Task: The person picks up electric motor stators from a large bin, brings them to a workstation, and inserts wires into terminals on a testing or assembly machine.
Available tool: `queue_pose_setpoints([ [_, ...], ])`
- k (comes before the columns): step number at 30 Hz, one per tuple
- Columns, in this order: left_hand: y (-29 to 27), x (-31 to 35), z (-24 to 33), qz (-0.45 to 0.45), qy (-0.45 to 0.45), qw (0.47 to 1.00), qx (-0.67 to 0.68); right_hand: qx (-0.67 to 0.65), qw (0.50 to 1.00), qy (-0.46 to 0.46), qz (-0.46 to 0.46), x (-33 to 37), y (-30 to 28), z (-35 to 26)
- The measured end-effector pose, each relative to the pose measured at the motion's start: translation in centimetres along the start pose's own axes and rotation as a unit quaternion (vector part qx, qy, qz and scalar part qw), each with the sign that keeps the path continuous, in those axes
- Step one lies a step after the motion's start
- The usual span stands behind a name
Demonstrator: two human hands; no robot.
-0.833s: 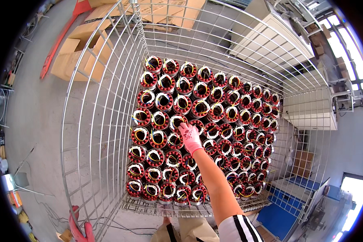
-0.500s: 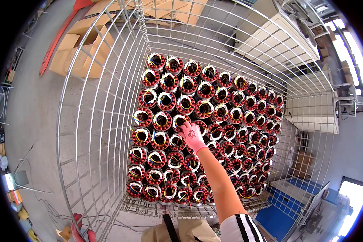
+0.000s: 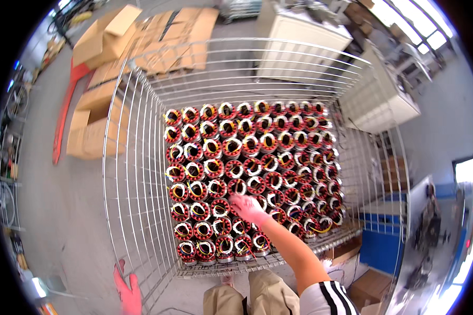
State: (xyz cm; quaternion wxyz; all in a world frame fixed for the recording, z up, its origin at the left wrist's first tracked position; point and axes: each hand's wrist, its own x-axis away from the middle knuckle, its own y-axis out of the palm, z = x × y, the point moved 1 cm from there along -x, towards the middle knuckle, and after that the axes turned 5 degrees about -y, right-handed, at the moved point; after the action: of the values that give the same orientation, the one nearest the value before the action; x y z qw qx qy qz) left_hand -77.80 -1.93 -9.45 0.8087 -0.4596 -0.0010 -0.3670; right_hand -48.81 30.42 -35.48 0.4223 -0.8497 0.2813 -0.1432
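A grey concrete workshop floor (image 3: 63, 210) spreads beneath a tall wire cage (image 3: 136, 173) whose mesh walls rise on all four sides, with flattened and open cardboard boxes (image 3: 105, 79) piled on the floor beyond its far left corner and a long red bar (image 3: 63, 115) lying beside them. Two pale metal cabinets (image 3: 299, 44) stand past the cage's far and right sides, and blue crates (image 3: 381, 241) sit low on the right near a bright window. Inside the cage, wound motor stators (image 3: 247, 142), red-cored with copper coils and yellow and white leads, stand upright in close rows that fill the floor of the cage edge to edge. The person's right hand (image 3: 247, 207), in a pink glove, reaches down over the near wall and rests on the stators in the near middle of the pack; the picture is blurred there, and whether its fingers are spread or closed around a stator cannot be told. The bare forearm runs back toward a striped sleeve (image 3: 326, 299) at the lower edge. The left hand (image 3: 129, 291), also gloved pink, is low at the cage's near left corner, fingers partly spread and pointing up, just beside the wire; whether it grips the wire cannot be told. Tan trousers (image 3: 252, 294) show below.
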Motion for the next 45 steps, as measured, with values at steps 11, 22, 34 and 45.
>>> queue_pose_setpoints([
  [11,0.4,-2.8,0.9,0.135,0.298,0.878,-0.350,-0.210,0.589,0.699,0.348,62.8,1.1,-12.9],
  [22,31.1,35.9,13.3,-0.386,0.615,0.674,-0.136,-0.145,0.040,0.789,0.596,89.3,23.5,-40.3],
  [34,57.6,76.9,5.4,-0.455,0.791,0.379,-0.154,-0.443,0.068,0.619,0.645,97.2,30.1,-28.0],
  [45,63.1,82.2,2.2,-0.274,0.848,0.362,-0.272,-0.306,-0.055,0.622,0.718,110.9,38.1,-8.4],
])
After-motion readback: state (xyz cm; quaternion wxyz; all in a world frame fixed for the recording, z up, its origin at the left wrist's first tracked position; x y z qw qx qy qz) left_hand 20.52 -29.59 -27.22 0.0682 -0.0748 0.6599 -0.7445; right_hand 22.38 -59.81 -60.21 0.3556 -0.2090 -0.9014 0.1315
